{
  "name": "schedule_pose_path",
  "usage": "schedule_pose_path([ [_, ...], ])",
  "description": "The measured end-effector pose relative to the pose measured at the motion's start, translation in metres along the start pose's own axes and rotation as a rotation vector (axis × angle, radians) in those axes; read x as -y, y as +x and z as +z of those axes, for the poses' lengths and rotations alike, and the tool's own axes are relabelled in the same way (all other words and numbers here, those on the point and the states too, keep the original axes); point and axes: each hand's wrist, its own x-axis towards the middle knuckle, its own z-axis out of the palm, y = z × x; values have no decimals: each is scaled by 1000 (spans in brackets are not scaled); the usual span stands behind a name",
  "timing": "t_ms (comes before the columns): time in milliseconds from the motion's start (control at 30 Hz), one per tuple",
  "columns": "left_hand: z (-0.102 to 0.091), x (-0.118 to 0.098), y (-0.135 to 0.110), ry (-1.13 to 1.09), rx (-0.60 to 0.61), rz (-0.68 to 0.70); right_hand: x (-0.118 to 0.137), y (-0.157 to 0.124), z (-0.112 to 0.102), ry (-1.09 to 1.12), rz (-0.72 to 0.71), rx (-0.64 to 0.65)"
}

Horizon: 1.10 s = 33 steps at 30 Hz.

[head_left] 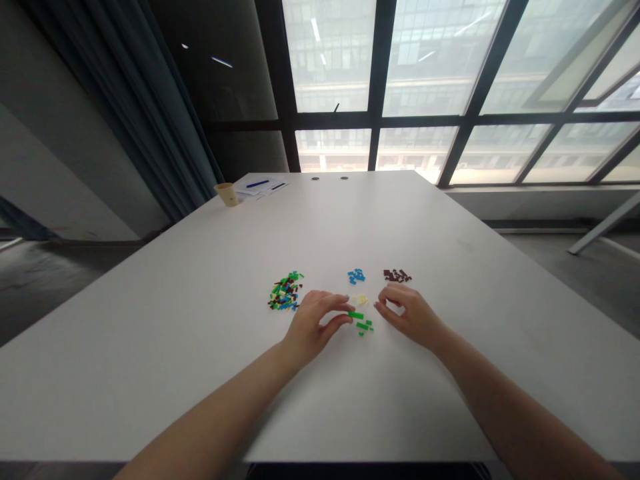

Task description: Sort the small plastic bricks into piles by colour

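My left hand (pixel 315 323) reaches in from the left, its thumb and index finger closed around one end of a long green toy brick (pixel 356 315). Just below that brick lie several loose green bricks (pixel 364 326). My right hand (pixel 407 312) is on the other side, thumb and index fingertips pinched together; whatever they hold, if anything, is too small to make out. Between the hands sits a small group of pale yellow bricks (pixel 362 300). Blue bricks (pixel 356 275) form a group behind it, and dark brown bricks (pixel 397 275) lie beyond my right hand.
A mixed heap of coloured bricks (pixel 285 293) lies left of my left hand. On the white table (pixel 360 227), a paper cup (pixel 227 194) stands at the far left edge beside papers (pixel 257 189) with a blue pen (pixel 257 184). Windows rise behind the table.
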Motion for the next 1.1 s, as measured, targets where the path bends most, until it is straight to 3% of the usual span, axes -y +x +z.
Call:
schedule_pose_path([
  [133, 2, 1, -1, 15, 47, -68, 14, -2, 2, 56, -188, -47],
  [300, 5, 3, -1, 12, 91, -94, 23, -3, 10, 50, -226, -53],
  [500, 5, 3, 1, -3, 182, -139, 18, -1, 11, 32, -162, 4],
  [800, 2, 8, 5, -30, 195, -335, 4, -9, 8, -68, 1, 424],
  [967, 5, 7, 5, -61, 211, -368, 0, -11, 13, -97, 67, 476],
  [1100, 3, 14, 7, -35, 168, -396, 0, -8, 6, -102, 99, 469],
])
